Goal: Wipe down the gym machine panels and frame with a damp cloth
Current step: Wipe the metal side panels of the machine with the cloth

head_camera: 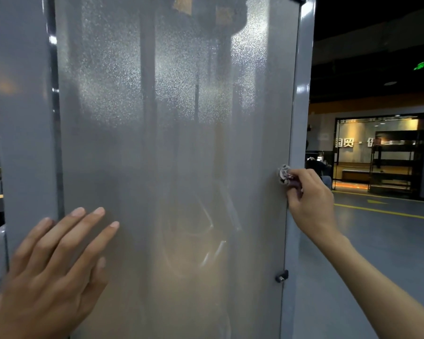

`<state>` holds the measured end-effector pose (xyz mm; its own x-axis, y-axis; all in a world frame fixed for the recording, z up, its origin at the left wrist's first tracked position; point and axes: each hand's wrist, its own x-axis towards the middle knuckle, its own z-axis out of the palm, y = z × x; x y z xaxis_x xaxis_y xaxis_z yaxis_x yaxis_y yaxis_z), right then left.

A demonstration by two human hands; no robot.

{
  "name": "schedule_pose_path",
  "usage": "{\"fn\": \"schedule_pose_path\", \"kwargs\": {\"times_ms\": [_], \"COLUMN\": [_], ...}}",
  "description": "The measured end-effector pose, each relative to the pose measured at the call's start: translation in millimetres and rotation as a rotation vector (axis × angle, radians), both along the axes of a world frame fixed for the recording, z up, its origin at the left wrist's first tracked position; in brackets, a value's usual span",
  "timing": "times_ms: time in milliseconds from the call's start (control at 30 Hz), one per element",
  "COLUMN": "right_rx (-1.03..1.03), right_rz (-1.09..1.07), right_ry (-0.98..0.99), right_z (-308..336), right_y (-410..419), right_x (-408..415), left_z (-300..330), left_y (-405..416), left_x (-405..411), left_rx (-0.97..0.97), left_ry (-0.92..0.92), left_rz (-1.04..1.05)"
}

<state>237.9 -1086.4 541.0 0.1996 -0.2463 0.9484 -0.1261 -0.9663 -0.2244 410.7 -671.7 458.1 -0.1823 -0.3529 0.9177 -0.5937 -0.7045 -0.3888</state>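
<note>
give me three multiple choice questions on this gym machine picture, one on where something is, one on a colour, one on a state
1. Where is the small crumpled grey cloth?
A. at the right edge of the frosted translucent panel
B. on the floor
C. under the left hand

2. What colour are the machine's painted metal frame posts?
A. red
B. grey
C. yellow

3. How does the left hand lie?
A. curled in a fist
B. pinching the cloth
C. flat with fingers straight against the panel

Answers: 1 A, the right hand holds the cloth by the panel's right edge, beside the post. 2 B, both posts flanking the panel look grey. 3 C, its fingers are spread straight on the panel's lower left.
</note>
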Motion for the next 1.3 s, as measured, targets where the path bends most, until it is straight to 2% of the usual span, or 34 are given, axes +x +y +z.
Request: {"fn": "schedule_pose_path", "kwargs": {"times_ms": [233, 433, 600, 767, 967, 1133, 1300], "right_rx": [0.267, 0.185, 0.227, 0.101, 0.190, 0.008, 0.166], "right_rz": [0.085, 0.086, 0.101, 0.151, 0.093, 0.152, -0.005], "right_ry": [-0.181, -0.085, -0.142, -0.060, -0.091, -0.025, -0.046], "right_z": [-11.9, -11.1, -8.8, -10.0, -9.2, -15.7, -15.8], "right_y": [18.0, 22.6, 33.8, 51.5, 35.9, 59.9, 31.2], "right_x": [10.1, 10.1, 12.3, 20.3, 12.3, 22.5, 12.5], "left_z": [2.1, -0.9, -0.5, -1.1, -0.8, -1.2, 0.1], "left_y": [-0.3, -0.4, -0.5, -0.4, -1.8, -1.9, -1.3], "left_x": [-4.7, -2.4, -2.1, -0.9, -0.7, -0.8, -2.3], "left_rx": [0.000, 0.001, -0.004, -0.003, -0.008, -0.013, -0.016], "left_ry": [-0.007, 0.015, 0.008, -0.002, -0.010, -0.002, -0.008], "left_rz": [-0.007, -0.014, -0.019, -0.022, -0.033, -0.028, -0.027]}}
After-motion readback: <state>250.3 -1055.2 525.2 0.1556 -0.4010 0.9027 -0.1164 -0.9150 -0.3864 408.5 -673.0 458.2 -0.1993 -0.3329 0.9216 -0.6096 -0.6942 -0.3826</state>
